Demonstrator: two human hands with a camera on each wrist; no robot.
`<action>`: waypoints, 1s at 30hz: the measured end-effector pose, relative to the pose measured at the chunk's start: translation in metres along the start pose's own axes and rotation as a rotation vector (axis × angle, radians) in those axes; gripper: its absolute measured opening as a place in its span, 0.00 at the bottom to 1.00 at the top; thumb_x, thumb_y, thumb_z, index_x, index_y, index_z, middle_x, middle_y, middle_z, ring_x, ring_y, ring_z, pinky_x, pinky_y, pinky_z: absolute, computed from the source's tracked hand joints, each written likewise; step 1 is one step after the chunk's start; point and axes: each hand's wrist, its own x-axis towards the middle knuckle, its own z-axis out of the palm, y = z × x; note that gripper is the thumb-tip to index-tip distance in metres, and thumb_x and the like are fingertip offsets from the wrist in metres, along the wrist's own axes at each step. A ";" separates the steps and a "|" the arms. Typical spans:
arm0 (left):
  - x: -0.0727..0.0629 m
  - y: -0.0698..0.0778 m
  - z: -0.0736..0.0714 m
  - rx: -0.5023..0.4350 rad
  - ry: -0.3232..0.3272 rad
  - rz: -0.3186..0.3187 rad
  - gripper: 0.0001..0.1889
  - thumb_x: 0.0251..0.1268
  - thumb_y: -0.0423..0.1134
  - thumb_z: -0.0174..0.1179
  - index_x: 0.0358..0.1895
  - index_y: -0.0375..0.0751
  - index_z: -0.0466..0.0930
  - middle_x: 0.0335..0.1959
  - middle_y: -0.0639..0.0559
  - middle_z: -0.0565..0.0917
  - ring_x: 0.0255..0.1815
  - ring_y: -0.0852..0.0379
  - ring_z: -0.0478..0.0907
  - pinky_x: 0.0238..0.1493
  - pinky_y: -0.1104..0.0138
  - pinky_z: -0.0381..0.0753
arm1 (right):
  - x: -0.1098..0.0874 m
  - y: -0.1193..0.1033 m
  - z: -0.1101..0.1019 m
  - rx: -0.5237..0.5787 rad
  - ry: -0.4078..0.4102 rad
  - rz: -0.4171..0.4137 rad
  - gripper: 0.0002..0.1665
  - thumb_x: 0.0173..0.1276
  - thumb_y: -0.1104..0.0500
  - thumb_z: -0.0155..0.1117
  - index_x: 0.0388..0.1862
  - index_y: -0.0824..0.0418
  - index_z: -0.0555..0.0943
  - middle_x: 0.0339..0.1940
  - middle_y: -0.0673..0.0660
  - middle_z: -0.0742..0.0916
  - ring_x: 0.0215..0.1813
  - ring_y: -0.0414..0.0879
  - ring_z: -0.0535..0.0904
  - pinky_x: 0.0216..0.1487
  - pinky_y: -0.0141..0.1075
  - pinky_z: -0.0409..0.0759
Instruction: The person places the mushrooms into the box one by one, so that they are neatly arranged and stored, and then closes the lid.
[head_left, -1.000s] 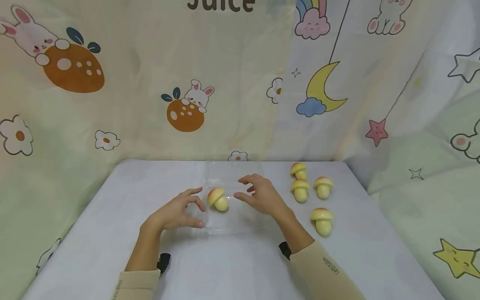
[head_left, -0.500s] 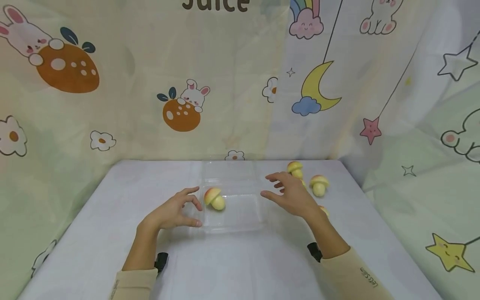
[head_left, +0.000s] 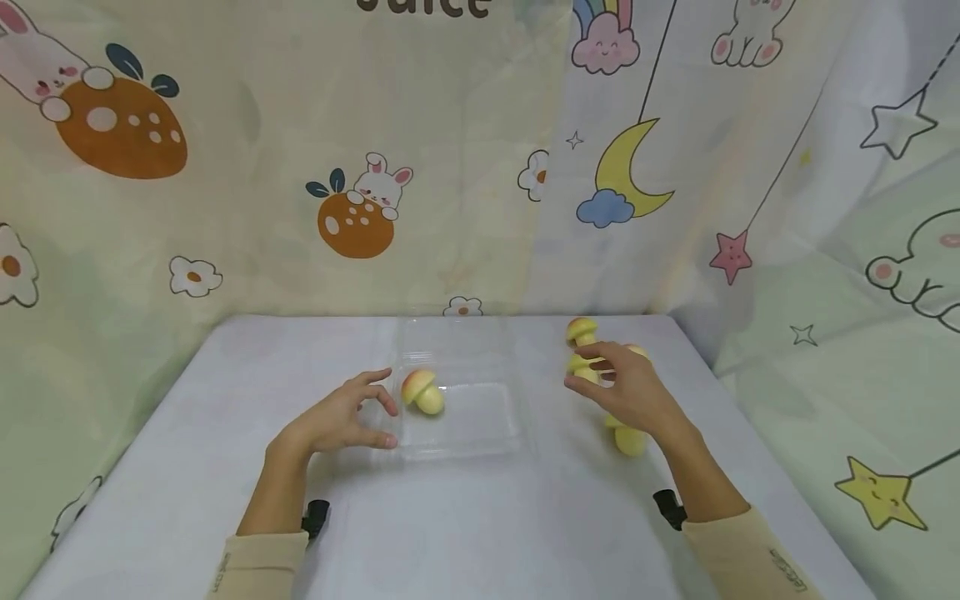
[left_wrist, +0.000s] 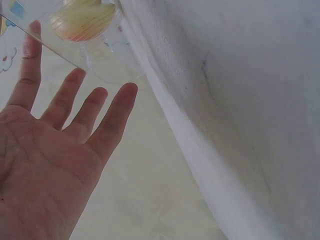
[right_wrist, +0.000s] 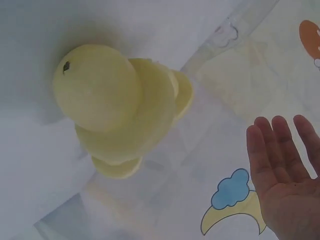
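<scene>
A clear plastic container [head_left: 476, 429] with its lid [head_left: 453, 337] folded back lies mid-table. A yellow toy mushroom [head_left: 429, 400] with a reddish cap rests at its left side. My left hand [head_left: 333, 423] is spread beside the container's left wall, fingertips right at it; the left wrist view shows straight fingers [left_wrist: 112, 117]. My right hand [head_left: 633, 392] hovers among more mushrooms on the right, thumb and fingers apart around a middle mushroom [head_left: 582, 368], overlapping it. In the right wrist view a mushroom [right_wrist: 95, 87] looms close, while the right hand's fingers [right_wrist: 260, 155] look extended.
Behind the right hand's target area stands a far mushroom [head_left: 581, 329]. A front mushroom [head_left: 628, 438] lies below the right hand, and another [head_left: 637, 350] is mostly hidden behind it. A printed cloth [head_left: 465, 167] hangs along the white table's [head_left: 465, 533] back edge.
My right hand has moved right, from over the container to the mushrooms on the right. My left hand keeps its place beside the container. The head view has shifted slightly.
</scene>
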 end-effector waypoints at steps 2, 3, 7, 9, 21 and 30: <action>-0.001 -0.001 0.001 -0.006 -0.002 -0.001 0.23 0.48 0.56 0.81 0.44 0.51 0.85 0.82 0.42 0.58 0.79 0.31 0.56 0.69 0.36 0.68 | -0.003 0.005 -0.001 -0.021 -0.002 0.008 0.35 0.68 0.43 0.73 0.65 0.63 0.79 0.63 0.61 0.84 0.62 0.62 0.82 0.61 0.56 0.82; -0.001 -0.002 0.002 -0.007 -0.001 -0.001 0.23 0.48 0.56 0.81 0.44 0.51 0.85 0.82 0.42 0.58 0.79 0.31 0.56 0.69 0.36 0.69 | -0.005 0.006 -0.002 -0.030 -0.003 0.014 0.35 0.68 0.43 0.73 0.65 0.62 0.78 0.63 0.61 0.83 0.62 0.62 0.82 0.61 0.57 0.82; -0.001 -0.002 0.001 0.001 0.001 0.013 0.22 0.49 0.55 0.81 0.43 0.51 0.84 0.82 0.41 0.59 0.79 0.30 0.56 0.68 0.36 0.69 | -0.012 0.012 -0.005 -0.061 -0.001 0.025 0.36 0.68 0.41 0.73 0.67 0.60 0.78 0.63 0.61 0.82 0.65 0.60 0.78 0.63 0.59 0.79; -0.001 -0.002 0.000 0.008 0.003 0.015 0.23 0.48 0.55 0.81 0.43 0.50 0.84 0.81 0.41 0.59 0.79 0.30 0.56 0.68 0.35 0.68 | -0.015 0.014 -0.005 -0.069 0.004 0.028 0.37 0.67 0.40 0.73 0.67 0.59 0.78 0.63 0.59 0.82 0.66 0.59 0.76 0.65 0.60 0.76; -0.001 -0.002 -0.001 0.001 -0.003 0.003 0.23 0.49 0.56 0.80 0.44 0.49 0.84 0.82 0.42 0.58 0.80 0.32 0.55 0.69 0.38 0.71 | -0.034 0.043 -0.018 -0.075 -0.022 0.064 0.43 0.66 0.41 0.74 0.74 0.60 0.72 0.71 0.65 0.75 0.72 0.65 0.68 0.66 0.68 0.68; -0.001 0.001 -0.002 -0.009 -0.010 0.005 0.22 0.49 0.53 0.81 0.45 0.49 0.84 0.82 0.41 0.57 0.80 0.32 0.55 0.69 0.37 0.70 | -0.051 0.057 -0.026 -0.088 -0.091 0.164 0.51 0.68 0.39 0.71 0.79 0.64 0.63 0.74 0.73 0.69 0.69 0.75 0.70 0.62 0.67 0.75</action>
